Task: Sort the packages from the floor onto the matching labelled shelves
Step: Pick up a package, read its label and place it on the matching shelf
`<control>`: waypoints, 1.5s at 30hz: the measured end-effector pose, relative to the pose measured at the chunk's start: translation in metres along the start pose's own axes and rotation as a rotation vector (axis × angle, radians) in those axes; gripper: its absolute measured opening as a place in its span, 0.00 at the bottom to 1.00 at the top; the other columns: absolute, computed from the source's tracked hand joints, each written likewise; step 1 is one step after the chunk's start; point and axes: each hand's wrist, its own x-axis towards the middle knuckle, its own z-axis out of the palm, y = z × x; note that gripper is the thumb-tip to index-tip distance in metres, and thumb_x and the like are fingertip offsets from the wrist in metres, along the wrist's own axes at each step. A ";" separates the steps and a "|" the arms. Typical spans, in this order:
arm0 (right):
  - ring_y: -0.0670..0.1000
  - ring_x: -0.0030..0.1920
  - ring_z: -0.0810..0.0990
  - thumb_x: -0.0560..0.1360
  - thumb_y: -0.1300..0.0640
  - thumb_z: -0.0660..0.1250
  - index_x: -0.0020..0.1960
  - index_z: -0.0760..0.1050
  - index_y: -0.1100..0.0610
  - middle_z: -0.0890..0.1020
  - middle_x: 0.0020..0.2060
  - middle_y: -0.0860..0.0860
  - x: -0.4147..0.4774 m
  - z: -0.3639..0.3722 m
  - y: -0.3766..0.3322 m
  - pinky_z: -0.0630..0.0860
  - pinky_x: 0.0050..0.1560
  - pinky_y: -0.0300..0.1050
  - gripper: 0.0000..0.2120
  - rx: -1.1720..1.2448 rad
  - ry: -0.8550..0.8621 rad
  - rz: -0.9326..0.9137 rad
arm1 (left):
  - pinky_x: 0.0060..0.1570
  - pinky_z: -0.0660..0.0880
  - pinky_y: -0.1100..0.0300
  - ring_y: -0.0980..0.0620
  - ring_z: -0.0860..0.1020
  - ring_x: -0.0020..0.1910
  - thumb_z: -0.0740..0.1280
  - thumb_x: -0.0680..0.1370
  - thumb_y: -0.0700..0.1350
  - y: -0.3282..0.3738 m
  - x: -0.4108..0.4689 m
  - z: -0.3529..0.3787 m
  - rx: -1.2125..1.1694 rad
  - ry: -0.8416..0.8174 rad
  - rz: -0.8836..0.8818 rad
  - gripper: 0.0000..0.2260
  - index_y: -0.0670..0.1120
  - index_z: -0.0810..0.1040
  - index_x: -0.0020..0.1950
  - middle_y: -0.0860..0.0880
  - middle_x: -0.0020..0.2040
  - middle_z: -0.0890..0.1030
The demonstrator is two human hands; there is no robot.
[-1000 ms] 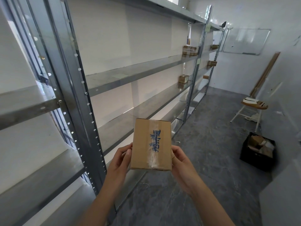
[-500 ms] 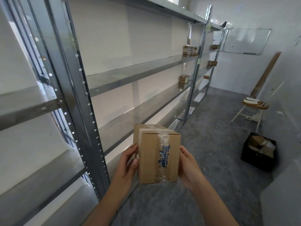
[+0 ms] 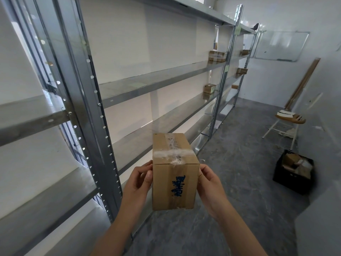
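Observation:
I hold a small cardboard box (image 3: 173, 174) in front of me with both hands. Clear tape runs over its top and front, and blue handwriting marks the front face. My left hand (image 3: 139, 183) grips its left side and my right hand (image 3: 210, 183) grips its right side. The box hangs over the floor beside the metal shelving (image 3: 156, 80) on my left. Several other small boxes (image 3: 216, 56) sit on far shelves, another box (image 3: 209, 88) one level lower.
A black crate (image 3: 293, 174) with packages stands on the grey floor at the right. A wooden folding chair (image 3: 287, 119) with papers stands beyond it. A whiteboard (image 3: 280, 46) hangs on the far wall, and wooden planks (image 3: 302, 84) lean in the corner.
I have tilted the box so its taped top now shows, and lowered it slightly. Both hands stay on its sides.

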 end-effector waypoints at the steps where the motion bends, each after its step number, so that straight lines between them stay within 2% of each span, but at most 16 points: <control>1: 0.47 0.41 0.84 0.78 0.50 0.66 0.49 0.82 0.57 0.87 0.42 0.52 0.000 0.000 0.000 0.81 0.43 0.39 0.11 -0.009 0.011 0.000 | 0.47 0.76 0.76 0.61 0.81 0.58 0.65 0.77 0.54 -0.001 -0.001 0.001 -0.005 -0.005 0.012 0.11 0.53 0.81 0.54 0.54 0.62 0.83; 3: 0.48 0.44 0.84 0.82 0.53 0.64 0.47 0.83 0.55 0.87 0.43 0.53 0.002 -0.001 0.000 0.81 0.48 0.42 0.11 -0.056 0.037 -0.001 | 0.49 0.75 0.77 0.66 0.79 0.59 0.65 0.76 0.57 -0.003 -0.002 0.001 -0.008 -0.022 0.038 0.09 0.59 0.81 0.53 0.64 0.62 0.81; 5: 0.49 0.46 0.84 0.84 0.55 0.63 0.47 0.84 0.54 0.87 0.44 0.54 0.003 -0.001 0.001 0.80 0.52 0.44 0.12 -0.099 0.053 0.005 | 0.52 0.76 0.75 0.67 0.78 0.61 0.66 0.75 0.57 -0.006 -0.002 -0.001 -0.012 -0.046 0.059 0.09 0.61 0.81 0.54 0.68 0.63 0.79; 8: 0.52 0.46 0.83 0.85 0.56 0.61 0.53 0.82 0.60 0.86 0.46 0.56 0.006 -0.004 0.001 0.81 0.47 0.42 0.13 -0.063 0.046 0.064 | 0.65 0.76 0.61 0.59 0.76 0.68 0.68 0.78 0.48 -0.013 0.000 -0.004 -0.055 -0.115 0.088 0.11 0.54 0.79 0.59 0.60 0.70 0.77; 10: 0.53 0.47 0.83 0.86 0.56 0.59 0.57 0.78 0.66 0.85 0.48 0.59 0.006 -0.006 0.001 0.80 0.48 0.43 0.14 -0.036 0.026 0.102 | 0.69 0.73 0.57 0.55 0.74 0.71 0.68 0.78 0.41 -0.015 0.002 -0.007 -0.107 -0.148 0.116 0.12 0.45 0.78 0.61 0.55 0.72 0.76; 16: 0.53 0.42 0.80 0.85 0.57 0.59 0.45 0.76 0.59 0.83 0.44 0.57 0.001 -0.004 0.000 0.77 0.43 0.45 0.13 0.021 0.012 0.080 | 0.70 0.72 0.58 0.53 0.73 0.73 0.65 0.79 0.30 -0.012 0.007 -0.013 -0.120 -0.204 0.122 0.10 0.38 0.77 0.58 0.52 0.73 0.76; 20: 0.53 0.42 0.80 0.85 0.55 0.59 0.43 0.76 0.58 0.82 0.41 0.56 -0.001 -0.003 0.004 0.79 0.43 0.43 0.14 -0.008 -0.017 0.048 | 0.64 0.75 0.65 0.56 0.75 0.70 0.64 0.81 0.39 -0.007 0.005 -0.014 -0.093 -0.138 0.120 0.06 0.41 0.78 0.55 0.57 0.70 0.78; 24: 0.50 0.44 0.84 0.81 0.51 0.64 0.47 0.78 0.58 0.86 0.46 0.54 -0.003 0.001 0.005 0.81 0.43 0.40 0.11 -0.026 -0.038 0.021 | 0.60 0.78 0.62 0.58 0.78 0.66 0.66 0.77 0.55 0.002 0.001 -0.011 -0.062 -0.075 0.094 0.09 0.50 0.79 0.47 0.60 0.68 0.79; 28: 0.54 0.58 0.83 0.78 0.50 0.65 0.48 0.77 0.58 0.82 0.66 0.54 -0.005 -0.001 0.005 0.80 0.54 0.49 0.11 0.000 -0.051 -0.007 | 0.61 0.78 0.64 0.58 0.79 0.65 0.69 0.75 0.48 -0.002 0.002 -0.012 -0.116 -0.097 0.092 0.07 0.45 0.78 0.47 0.61 0.66 0.80; 31: 0.54 0.59 0.83 0.81 0.50 0.62 0.46 0.78 0.56 0.81 0.67 0.54 -0.006 -0.004 0.004 0.79 0.56 0.52 0.12 0.007 -0.064 -0.004 | 0.61 0.77 0.65 0.57 0.78 0.67 0.69 0.76 0.44 -0.006 0.000 -0.014 -0.124 -0.127 0.106 0.03 0.46 0.79 0.48 0.59 0.67 0.79; 33: 0.51 0.54 0.85 0.83 0.49 0.58 0.46 0.80 0.55 0.84 0.63 0.53 -0.007 -0.005 0.003 0.82 0.50 0.46 0.16 0.013 -0.059 0.011 | 0.63 0.76 0.63 0.55 0.77 0.68 0.69 0.76 0.42 -0.009 -0.001 -0.014 -0.145 -0.141 0.109 0.04 0.44 0.78 0.50 0.56 0.69 0.79; 35: 0.48 0.47 0.85 0.82 0.47 0.59 0.44 0.82 0.53 0.86 0.54 0.53 -0.007 -0.005 0.002 0.82 0.43 0.42 0.17 0.003 -0.036 0.022 | 0.67 0.75 0.60 0.53 0.75 0.70 0.70 0.75 0.40 -0.010 -0.003 -0.014 -0.185 -0.170 0.087 0.09 0.42 0.78 0.54 0.53 0.69 0.78; 37: 0.46 0.39 0.85 0.78 0.44 0.63 0.42 0.81 0.51 0.86 0.44 0.51 -0.007 -0.005 0.001 0.81 0.38 0.42 0.14 -0.021 -0.021 0.024 | 0.69 0.73 0.57 0.54 0.74 0.72 0.71 0.74 0.38 -0.009 -0.005 -0.016 -0.200 -0.217 0.057 0.16 0.47 0.78 0.62 0.54 0.70 0.77; 38: 0.47 0.40 0.85 0.77 0.43 0.64 0.44 0.81 0.51 0.86 0.43 0.52 -0.006 -0.006 0.002 0.82 0.38 0.43 0.13 -0.026 -0.018 0.026 | 0.70 0.72 0.58 0.56 0.73 0.72 0.71 0.75 0.36 -0.009 -0.006 -0.017 -0.181 -0.238 0.049 0.21 0.49 0.77 0.66 0.54 0.71 0.76; 42: 0.51 0.60 0.86 0.78 0.46 0.65 0.65 0.81 0.44 0.86 0.61 0.50 -0.002 -0.011 0.006 0.85 0.52 0.49 0.17 0.008 -0.013 0.044 | 0.71 0.70 0.62 0.57 0.70 0.74 0.69 0.76 0.29 -0.005 -0.007 -0.021 -0.065 -0.309 0.058 0.31 0.48 0.68 0.77 0.54 0.74 0.72; 45: 0.52 0.66 0.82 0.77 0.48 0.65 0.65 0.82 0.42 0.82 0.67 0.51 -0.001 -0.012 0.007 0.83 0.61 0.52 0.17 0.027 -0.010 0.055 | 0.72 0.69 0.57 0.56 0.69 0.75 0.70 0.76 0.31 -0.003 -0.006 -0.026 -0.017 -0.347 0.050 0.32 0.49 0.67 0.78 0.54 0.75 0.70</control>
